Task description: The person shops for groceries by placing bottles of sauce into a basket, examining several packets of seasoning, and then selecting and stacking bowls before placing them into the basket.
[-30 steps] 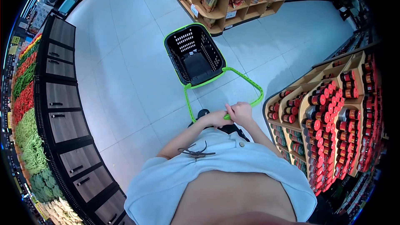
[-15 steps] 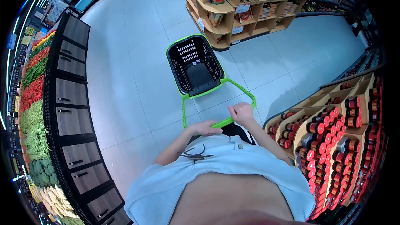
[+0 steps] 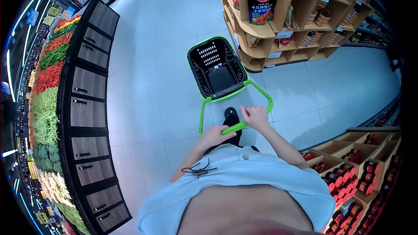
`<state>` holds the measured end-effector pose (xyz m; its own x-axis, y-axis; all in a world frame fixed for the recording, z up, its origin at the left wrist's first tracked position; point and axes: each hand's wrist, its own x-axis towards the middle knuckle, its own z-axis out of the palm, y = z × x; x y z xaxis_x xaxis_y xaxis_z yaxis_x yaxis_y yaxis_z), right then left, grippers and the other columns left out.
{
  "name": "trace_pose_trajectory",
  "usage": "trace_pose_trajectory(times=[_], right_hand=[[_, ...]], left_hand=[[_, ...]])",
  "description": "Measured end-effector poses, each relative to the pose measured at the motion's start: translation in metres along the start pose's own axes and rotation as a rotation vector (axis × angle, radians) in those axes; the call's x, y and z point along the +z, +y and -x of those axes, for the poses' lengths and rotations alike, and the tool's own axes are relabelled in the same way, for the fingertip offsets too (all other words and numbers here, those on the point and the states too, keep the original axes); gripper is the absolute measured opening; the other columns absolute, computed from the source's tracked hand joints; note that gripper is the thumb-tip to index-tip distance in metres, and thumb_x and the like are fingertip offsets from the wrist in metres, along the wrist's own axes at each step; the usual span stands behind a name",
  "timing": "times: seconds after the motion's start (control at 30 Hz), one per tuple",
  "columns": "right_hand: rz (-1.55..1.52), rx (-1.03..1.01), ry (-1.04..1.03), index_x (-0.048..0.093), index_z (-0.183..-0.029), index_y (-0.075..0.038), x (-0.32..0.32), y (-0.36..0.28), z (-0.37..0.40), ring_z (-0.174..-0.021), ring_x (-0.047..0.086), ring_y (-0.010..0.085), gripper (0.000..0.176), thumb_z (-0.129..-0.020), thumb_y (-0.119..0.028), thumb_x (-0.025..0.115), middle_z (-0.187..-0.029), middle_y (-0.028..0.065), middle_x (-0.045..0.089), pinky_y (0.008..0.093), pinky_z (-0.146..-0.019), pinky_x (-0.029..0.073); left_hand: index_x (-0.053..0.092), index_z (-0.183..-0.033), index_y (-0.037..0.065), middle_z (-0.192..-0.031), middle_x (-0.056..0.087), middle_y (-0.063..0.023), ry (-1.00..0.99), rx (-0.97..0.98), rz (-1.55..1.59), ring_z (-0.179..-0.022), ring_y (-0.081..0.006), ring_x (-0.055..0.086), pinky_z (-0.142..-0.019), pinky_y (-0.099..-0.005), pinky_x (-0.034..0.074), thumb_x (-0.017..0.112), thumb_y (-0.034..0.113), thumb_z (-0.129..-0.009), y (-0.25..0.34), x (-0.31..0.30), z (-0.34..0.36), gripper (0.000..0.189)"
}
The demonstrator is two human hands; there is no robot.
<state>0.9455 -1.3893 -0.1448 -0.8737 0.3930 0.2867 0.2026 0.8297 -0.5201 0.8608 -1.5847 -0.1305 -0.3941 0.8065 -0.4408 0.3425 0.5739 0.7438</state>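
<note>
Left hand (image 3: 217, 135) and right hand (image 3: 254, 117) are both gripping, fingers curled tight, the green plastic handle (image 3: 234, 127) of the black mesh-walled shopping basket (image 3: 209, 54). That basket is sitting on the pale tiled floor (image 3: 152, 82) at twelve o'clock from the hands, with wooden snack shelves (image 3: 278, 21) at one o'clock.

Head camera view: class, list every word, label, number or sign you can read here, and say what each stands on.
"十三种香料" (small, uncertain): white characters on the red packet on the wooden shelf unit.
Price tags on the shelf edges: too small to read.
Red-lidded jars: labels blurred.
Produce tags: unreadable.
Shopping basket, its handle in left hand and right hand: no text.
</note>
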Motion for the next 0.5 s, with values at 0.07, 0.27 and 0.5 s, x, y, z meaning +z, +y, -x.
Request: trace_pose_trajectory(times=[0.07, 0.27, 0.5], right_hand=[[0.008, 0.040, -0.053, 0.060, -0.051, -0.007, 0.015, 0.004, -0.019, -0.045, 0.056, 0.0309, 0.038, -0.083, -0.027, 0.057, -0.051, 0.0124, 0.057, 0.0411, -0.044, 0.044], [-0.091, 0.036, -0.234, 0.063, -0.060, -0.008, 0.055, 0.037, -0.125, -0.053, 0.057, 0.0334, 0.035, -0.087, -0.028, 0.054, -0.057, 0.0131, 0.059, 0.0426, -0.051, 0.044], [-0.032, -0.041, -0.410, 0.066, -0.068, -0.008, 0.119, 0.036, -0.233, -0.063, 0.060, 0.0325, 0.039, -0.090, -0.035, 0.047, -0.067, 0.0142, 0.062, 0.0435, -0.056, 0.048]], left_hand=[[0.065, -0.087, 0.006, -0.069, 0.060, -0.0171, -0.003, 0.033, 0.046, -0.065, -0.0323, 0.058, -0.062, -0.0389, 0.045, 0.064, 0.046, -0.079, -0.010, -0.021, -0.025, 0.041], [0.064, -0.090, 0.007, -0.080, 0.063, -0.0170, 0.023, -0.006, -0.113, -0.077, -0.0348, 0.061, -0.068, -0.0427, 0.047, 0.064, 0.048, -0.076, -0.035, -0.096, -0.109, 0.043], [0.063, -0.088, 0.007, -0.079, 0.065, -0.0151, 0.029, 0.028, -0.249, -0.073, -0.0347, 0.062, -0.065, -0.0439, 0.048, 0.062, 0.049, -0.078, -0.083, -0.180, -0.186, 0.043]])
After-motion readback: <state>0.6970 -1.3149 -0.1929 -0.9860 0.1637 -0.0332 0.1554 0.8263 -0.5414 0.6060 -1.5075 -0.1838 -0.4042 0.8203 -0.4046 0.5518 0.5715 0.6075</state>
